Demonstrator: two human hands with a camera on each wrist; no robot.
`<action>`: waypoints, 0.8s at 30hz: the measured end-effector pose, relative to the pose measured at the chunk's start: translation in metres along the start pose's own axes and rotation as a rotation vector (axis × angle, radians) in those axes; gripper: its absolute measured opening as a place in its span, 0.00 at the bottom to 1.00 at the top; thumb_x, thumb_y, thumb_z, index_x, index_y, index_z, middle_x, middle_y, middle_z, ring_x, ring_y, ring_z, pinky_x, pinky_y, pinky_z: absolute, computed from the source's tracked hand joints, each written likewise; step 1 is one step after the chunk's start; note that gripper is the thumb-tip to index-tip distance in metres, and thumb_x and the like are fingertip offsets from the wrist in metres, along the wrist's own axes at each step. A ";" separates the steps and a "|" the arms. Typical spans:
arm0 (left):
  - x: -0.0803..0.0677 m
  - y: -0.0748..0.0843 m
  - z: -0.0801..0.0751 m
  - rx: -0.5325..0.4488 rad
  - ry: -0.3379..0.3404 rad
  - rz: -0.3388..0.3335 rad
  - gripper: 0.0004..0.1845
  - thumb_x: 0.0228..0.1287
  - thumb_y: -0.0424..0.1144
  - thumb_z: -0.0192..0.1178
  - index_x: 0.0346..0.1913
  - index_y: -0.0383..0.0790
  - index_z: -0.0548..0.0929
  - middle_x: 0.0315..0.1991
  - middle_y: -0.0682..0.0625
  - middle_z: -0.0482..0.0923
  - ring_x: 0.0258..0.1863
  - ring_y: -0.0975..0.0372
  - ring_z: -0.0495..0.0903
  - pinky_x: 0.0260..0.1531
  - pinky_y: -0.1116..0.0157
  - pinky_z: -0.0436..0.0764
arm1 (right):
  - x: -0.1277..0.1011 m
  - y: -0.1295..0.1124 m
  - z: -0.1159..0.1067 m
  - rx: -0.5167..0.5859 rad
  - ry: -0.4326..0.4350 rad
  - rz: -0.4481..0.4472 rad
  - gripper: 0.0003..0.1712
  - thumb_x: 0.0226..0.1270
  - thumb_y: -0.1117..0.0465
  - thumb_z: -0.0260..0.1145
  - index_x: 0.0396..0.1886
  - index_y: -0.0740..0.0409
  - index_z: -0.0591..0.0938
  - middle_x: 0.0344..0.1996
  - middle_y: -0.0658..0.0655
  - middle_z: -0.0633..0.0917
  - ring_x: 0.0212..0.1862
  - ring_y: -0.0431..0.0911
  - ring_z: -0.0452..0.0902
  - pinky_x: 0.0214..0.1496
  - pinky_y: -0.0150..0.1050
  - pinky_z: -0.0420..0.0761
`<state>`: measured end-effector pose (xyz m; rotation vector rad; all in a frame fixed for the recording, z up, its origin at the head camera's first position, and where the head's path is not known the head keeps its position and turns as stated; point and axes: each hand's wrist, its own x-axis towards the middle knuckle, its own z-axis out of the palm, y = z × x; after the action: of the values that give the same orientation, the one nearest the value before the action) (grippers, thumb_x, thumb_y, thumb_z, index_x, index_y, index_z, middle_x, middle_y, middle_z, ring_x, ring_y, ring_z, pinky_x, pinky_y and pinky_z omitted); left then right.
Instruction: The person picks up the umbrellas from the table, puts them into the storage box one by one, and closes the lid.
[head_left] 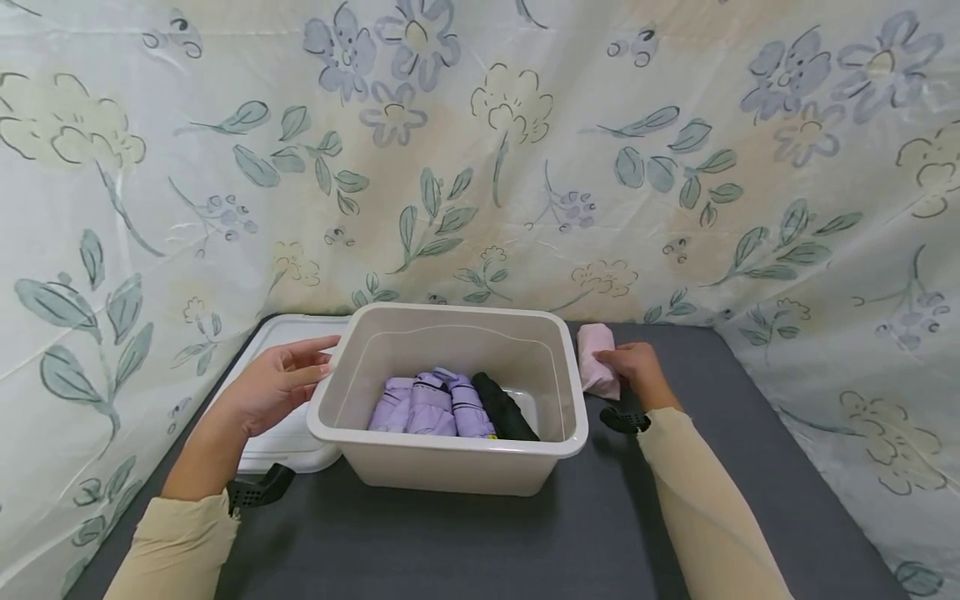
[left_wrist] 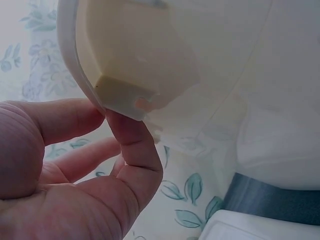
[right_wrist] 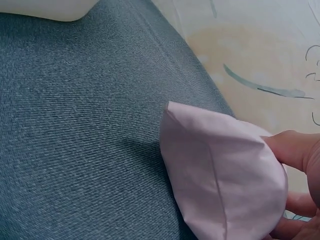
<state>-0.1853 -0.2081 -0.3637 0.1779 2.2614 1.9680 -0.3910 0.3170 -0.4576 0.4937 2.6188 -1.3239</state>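
While the left hand point(head_left: 279, 385) touched the bin point(head_left: 450, 454) rim with relaxed fingers, the right hand point(head_left: 633, 369) gripped the pink umbrella point(head_left: 596, 358) just right of the bin.

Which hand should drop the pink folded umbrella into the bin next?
Right, probably. The right hand already grips the pink folded umbrella beside the bin, while the left hand touches the bin's left rim, seemingly steadying it.

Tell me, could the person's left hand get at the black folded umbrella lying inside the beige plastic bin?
Probably yes: the left hand rests at the bin's rim, the bin is uncovered, and the black umbrella lies exposed on top.
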 end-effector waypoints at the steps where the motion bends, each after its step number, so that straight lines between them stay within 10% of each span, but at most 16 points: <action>1: 0.000 0.000 0.000 0.004 0.001 -0.001 0.35 0.75 0.37 0.60 0.78 0.31 0.60 0.47 0.56 0.82 0.49 0.66 0.83 0.50 0.69 0.84 | 0.000 0.000 0.000 -0.003 0.002 -0.004 0.37 0.68 0.50 0.69 0.68 0.70 0.74 0.58 0.68 0.80 0.42 0.49 0.77 0.32 0.33 0.76; 7: -0.002 0.000 0.000 -0.006 0.003 -0.006 0.35 0.75 0.37 0.60 0.78 0.31 0.60 0.47 0.56 0.82 0.48 0.66 0.83 0.50 0.69 0.85 | 0.000 0.000 0.004 0.015 0.020 -0.025 0.37 0.67 0.52 0.69 0.68 0.71 0.74 0.55 0.67 0.80 0.40 0.49 0.77 0.31 0.35 0.77; 16: 0.000 0.001 -0.002 -0.018 -0.018 0.012 0.35 0.76 0.35 0.59 0.79 0.29 0.58 0.46 0.55 0.82 0.47 0.66 0.83 0.49 0.69 0.85 | -0.003 -0.002 0.007 0.105 0.012 -0.054 0.42 0.71 0.58 0.67 0.80 0.59 0.61 0.75 0.71 0.66 0.60 0.59 0.74 0.63 0.54 0.81; 24: 0.002 0.001 -0.001 -0.005 -0.026 0.012 0.35 0.76 0.36 0.59 0.79 0.29 0.57 0.46 0.56 0.82 0.49 0.66 0.83 0.50 0.70 0.84 | -0.013 0.000 -0.002 0.122 -0.060 -0.135 0.41 0.73 0.61 0.66 0.82 0.51 0.61 0.80 0.69 0.58 0.63 0.60 0.72 0.62 0.53 0.82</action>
<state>-0.1874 -0.2090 -0.3622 0.2158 2.2437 1.9657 -0.3793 0.3158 -0.4525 0.2927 2.5735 -1.5220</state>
